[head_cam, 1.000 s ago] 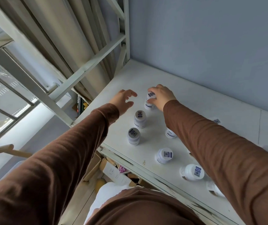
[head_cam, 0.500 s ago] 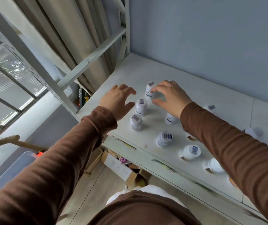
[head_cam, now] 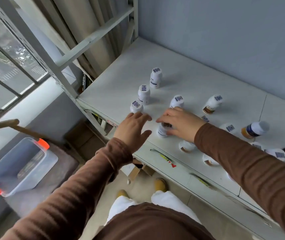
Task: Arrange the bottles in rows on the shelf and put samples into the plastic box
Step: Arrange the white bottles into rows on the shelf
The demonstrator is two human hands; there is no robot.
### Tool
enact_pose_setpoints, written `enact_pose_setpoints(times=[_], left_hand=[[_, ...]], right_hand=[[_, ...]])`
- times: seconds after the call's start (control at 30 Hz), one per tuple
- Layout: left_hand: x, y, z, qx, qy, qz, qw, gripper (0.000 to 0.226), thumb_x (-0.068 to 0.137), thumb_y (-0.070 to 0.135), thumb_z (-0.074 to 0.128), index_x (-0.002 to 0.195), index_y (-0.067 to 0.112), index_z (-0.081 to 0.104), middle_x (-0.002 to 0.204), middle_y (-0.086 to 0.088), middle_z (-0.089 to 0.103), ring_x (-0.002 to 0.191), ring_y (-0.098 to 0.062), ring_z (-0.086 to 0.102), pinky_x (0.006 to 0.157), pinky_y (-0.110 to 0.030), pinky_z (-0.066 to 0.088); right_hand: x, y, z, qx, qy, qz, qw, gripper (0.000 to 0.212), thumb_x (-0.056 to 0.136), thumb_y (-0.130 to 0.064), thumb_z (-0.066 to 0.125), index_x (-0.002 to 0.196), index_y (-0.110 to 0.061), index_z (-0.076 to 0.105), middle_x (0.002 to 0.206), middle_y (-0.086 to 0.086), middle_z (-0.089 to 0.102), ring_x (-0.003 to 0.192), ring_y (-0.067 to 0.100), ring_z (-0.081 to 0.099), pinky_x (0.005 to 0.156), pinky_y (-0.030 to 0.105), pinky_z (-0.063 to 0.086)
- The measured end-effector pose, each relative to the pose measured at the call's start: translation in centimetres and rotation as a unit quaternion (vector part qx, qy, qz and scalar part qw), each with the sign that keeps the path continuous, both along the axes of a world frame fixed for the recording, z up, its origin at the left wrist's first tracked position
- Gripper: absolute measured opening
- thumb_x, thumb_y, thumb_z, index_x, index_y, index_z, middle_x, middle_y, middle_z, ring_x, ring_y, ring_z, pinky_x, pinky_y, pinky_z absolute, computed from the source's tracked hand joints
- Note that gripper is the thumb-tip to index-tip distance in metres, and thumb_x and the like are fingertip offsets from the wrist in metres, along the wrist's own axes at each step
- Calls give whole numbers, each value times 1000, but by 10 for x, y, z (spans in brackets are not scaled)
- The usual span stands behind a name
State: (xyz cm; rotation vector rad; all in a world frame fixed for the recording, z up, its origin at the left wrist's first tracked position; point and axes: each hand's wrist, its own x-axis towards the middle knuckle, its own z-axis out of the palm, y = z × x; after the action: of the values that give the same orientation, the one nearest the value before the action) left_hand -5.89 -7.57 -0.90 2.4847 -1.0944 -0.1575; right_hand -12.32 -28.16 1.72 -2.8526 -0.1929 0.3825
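Three white bottles stand in a line on the white shelf (head_cam: 114, 87): the far one (head_cam: 155, 77), the middle one (head_cam: 143, 94) and the near one (head_cam: 136, 106). My right hand (head_cam: 178, 124) is closed over the top of another white bottle (head_cam: 161, 131) near the shelf's front edge. My left hand (head_cam: 132, 129) hovers open just left of it, fingers spread, holding nothing. More white bottles stand behind (head_cam: 177, 101) and right (head_cam: 212, 103). The clear plastic box (head_cam: 19, 166) with orange clips sits low at the left.
A dark-labelled bottle (head_cam: 254, 129) lies on its side at the right, with several other bottles around my right sleeve. The grey wall backs the shelf. A shelf post (head_cam: 39, 54) and a window stand at left. Cardboard boxes (head_cam: 134, 170) lie under the shelf.
My right hand left the far bottle and came back toward the front edge, closing on another bottle. My left hand drew back too. The view swung, revealing the plastic box.
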Motion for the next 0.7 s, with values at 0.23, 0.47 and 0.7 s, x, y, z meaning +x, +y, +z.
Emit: enact_pose_setpoints(times=[0.23,0.47,0.7], left_hand=[[-19,-39,-39,-87,214,69,971,47,82,34,73,123,19,56,117,0,63,106,-15,59,94,-34,48],[-23,-69,-3,-399,638,153,641,33,98,36,46,113,10,60,98,-16,62,83,-24,62,79,-32,57],[-21,-79,0,-394,702,146,576,47,99,49,36,109,9,60,84,-17,58,59,-21,53,56,-25,49]], right_hand=[[11,-29,-3,127,-1,-55,990,36,84,-25,68,120,-26,62,114,1,60,102,23,58,85,32,46],[19,-51,30,314,-16,-206,927,45,78,-62,68,87,-18,65,68,5,66,52,15,57,51,29,48],[27,-51,38,318,-5,-206,926,50,82,-66,59,85,-16,61,58,1,59,48,16,48,52,27,38]])
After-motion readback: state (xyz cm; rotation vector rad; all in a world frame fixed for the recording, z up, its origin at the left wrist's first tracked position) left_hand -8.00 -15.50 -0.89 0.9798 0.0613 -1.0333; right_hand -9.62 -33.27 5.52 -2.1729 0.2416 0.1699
